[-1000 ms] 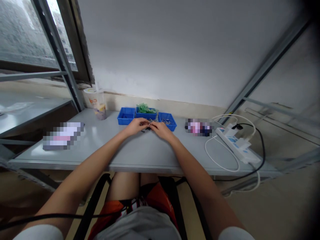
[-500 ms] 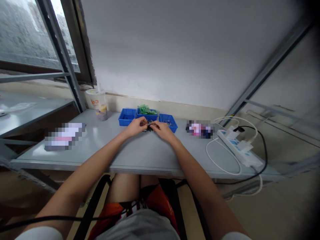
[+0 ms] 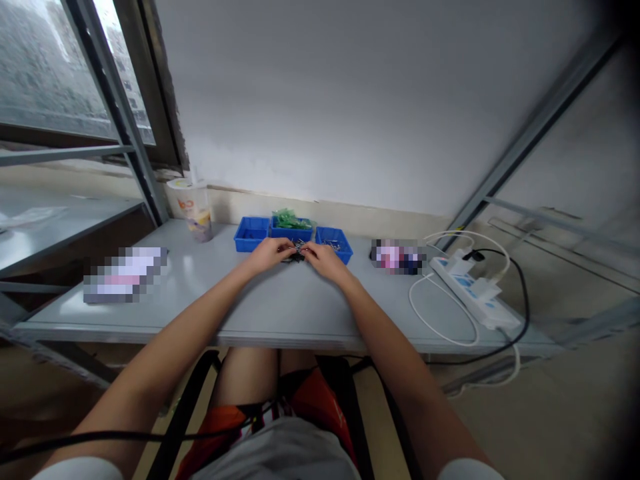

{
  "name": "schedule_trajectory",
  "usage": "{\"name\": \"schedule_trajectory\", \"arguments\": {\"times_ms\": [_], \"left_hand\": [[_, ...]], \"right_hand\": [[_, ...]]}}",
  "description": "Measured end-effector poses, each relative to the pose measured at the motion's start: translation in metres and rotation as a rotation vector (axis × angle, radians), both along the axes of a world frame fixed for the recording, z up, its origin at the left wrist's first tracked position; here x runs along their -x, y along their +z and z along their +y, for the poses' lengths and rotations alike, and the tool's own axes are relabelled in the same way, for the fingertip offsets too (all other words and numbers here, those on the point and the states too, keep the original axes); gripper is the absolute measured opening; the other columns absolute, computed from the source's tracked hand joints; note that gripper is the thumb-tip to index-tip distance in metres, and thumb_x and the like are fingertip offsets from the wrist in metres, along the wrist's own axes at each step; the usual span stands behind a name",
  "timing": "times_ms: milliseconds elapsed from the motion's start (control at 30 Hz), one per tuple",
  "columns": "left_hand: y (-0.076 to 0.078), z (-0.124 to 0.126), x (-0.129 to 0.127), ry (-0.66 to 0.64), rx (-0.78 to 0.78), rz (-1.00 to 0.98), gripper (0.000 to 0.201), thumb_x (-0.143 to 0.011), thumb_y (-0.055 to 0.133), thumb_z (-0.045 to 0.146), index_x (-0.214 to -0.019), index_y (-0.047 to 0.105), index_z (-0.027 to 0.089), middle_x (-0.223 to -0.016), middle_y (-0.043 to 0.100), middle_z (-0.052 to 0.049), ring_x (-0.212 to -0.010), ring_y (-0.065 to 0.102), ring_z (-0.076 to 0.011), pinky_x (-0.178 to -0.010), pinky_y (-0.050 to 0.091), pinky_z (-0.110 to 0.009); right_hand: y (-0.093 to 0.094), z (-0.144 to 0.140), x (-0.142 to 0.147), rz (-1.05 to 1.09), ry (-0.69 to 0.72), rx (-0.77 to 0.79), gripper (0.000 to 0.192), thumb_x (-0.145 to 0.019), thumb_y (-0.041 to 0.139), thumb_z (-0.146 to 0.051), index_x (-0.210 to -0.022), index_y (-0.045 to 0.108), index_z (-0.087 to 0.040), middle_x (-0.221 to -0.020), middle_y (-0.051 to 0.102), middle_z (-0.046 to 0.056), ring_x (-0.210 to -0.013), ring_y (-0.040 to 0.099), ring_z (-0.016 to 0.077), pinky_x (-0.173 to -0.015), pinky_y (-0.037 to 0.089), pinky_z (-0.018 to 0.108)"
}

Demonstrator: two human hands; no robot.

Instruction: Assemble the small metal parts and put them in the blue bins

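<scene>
At 12 o'clock on the grey table (image 3: 280, 313), just before the blue trays (image 3: 293, 235), I have both hands pinched together on a small dark metal piece (image 3: 299, 251). Left hand (image 3: 270, 253) and right hand (image 3: 325, 259) each grip it with narrowed fingertips; exact part too small to tell. Risk as I judge it: piece could slip and drop off the near edge or spring into the right tray (image 3: 334, 243) at 1 o'clock. Cup (image 3: 194, 208) at 10 o'clock and power strip (image 3: 473, 291) at 3 o'clock sit well apart.
</scene>
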State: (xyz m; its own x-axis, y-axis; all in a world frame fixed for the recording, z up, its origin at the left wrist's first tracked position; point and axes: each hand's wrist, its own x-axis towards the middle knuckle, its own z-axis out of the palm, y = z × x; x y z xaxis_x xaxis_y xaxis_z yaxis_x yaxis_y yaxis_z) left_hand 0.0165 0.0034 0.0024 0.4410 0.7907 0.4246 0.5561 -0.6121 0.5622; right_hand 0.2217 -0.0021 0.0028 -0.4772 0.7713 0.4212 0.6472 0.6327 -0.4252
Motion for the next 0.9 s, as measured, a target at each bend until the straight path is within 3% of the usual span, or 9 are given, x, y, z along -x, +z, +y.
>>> {"name": "schedule_trajectory", "arguments": {"times_ms": [200, 633, 900], "left_hand": [[0.0039, -0.0026, 0.0015, 0.015, -0.045, 0.068, 0.033, -0.091, 0.044, 0.037, -0.090, 0.068, 0.015, -0.073, 0.065, -0.003, -0.065, 0.055, -0.0142, -0.061, 0.037, -0.024], [0.0025, 0.0020, 0.0017, -0.014, -0.141, -0.029, 0.023, -0.088, 0.051, 0.029, -0.093, 0.068, 0.014, -0.088, 0.068, -0.006, -0.077, 0.059, -0.0160, -0.071, 0.043, -0.026], [0.0005, 0.0041, 0.0035, 0.017, -0.144, 0.000, 0.023, -0.087, 0.051, 0.029, -0.094, 0.068, 0.015, -0.084, 0.068, -0.005, -0.072, 0.059, -0.0155, -0.067, 0.042, -0.026]], "right_hand": [[0.0008, 0.0019, -0.0023, 0.033, -0.049, 0.003, 0.021, -0.092, 0.047, -0.028, -0.097, 0.065, -0.019, -0.077, 0.067, 0.002, -0.068, 0.058, 0.0133, -0.067, 0.037, 0.022], [0.0003, 0.0008, -0.0024, -0.039, -0.011, 0.006, 0.022, -0.094, 0.045, -0.027, -0.094, 0.065, -0.018, -0.079, 0.067, 0.003, -0.072, 0.058, 0.0135, -0.068, 0.036, 0.022], [0.0016, 0.0004, -0.0020, -0.055, -0.001, -0.043, 0.024, -0.094, 0.045, -0.027, -0.088, 0.066, -0.018, -0.081, 0.068, 0.003, -0.074, 0.058, 0.0134, -0.068, 0.035, 0.022]]}}
